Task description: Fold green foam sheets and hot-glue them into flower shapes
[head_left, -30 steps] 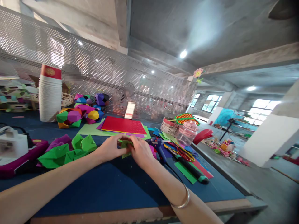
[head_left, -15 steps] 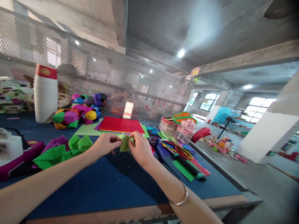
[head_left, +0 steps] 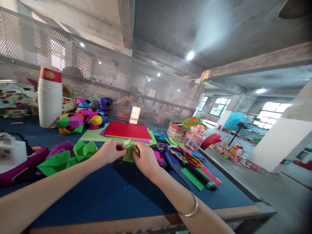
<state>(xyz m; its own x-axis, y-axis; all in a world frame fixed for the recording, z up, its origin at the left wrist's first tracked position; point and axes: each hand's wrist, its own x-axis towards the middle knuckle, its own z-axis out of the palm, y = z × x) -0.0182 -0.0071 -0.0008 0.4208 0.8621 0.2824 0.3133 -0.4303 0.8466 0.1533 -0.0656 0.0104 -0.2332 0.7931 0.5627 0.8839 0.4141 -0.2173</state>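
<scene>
A small piece of folded light green paper [head_left: 128, 156] is held up above the blue table between both hands. My left hand [head_left: 112, 151] pinches its left edge between thumb and fingertips. On the other side my right hand [head_left: 145, 160] grips it, thumb in front and fingers behind, partly hiding it. Just right of the right hand lies a blue glue gun [head_left: 166, 155] with its cord. Left of the left hand sit folded green paper pieces [head_left: 73, 156] and a purple folded piece [head_left: 62, 148]. Behind the hands is a red sheet stack [head_left: 128, 130].
Finished multicoloured paper balls [head_left: 71, 123] and a stack of paper cups [head_left: 50, 100] stand at the back left. To the right are a black-handled tool [head_left: 201, 177], a clear jar [head_left: 193, 139] and a woven basket [head_left: 175, 130]. A perforated metal screen [head_left: 117, 78] closes the back.
The light green paper has tilted and dipped slightly in my fingers. My right hand has shifted a little, its fingers bending over the paper. The whole view has drifted slightly.
</scene>
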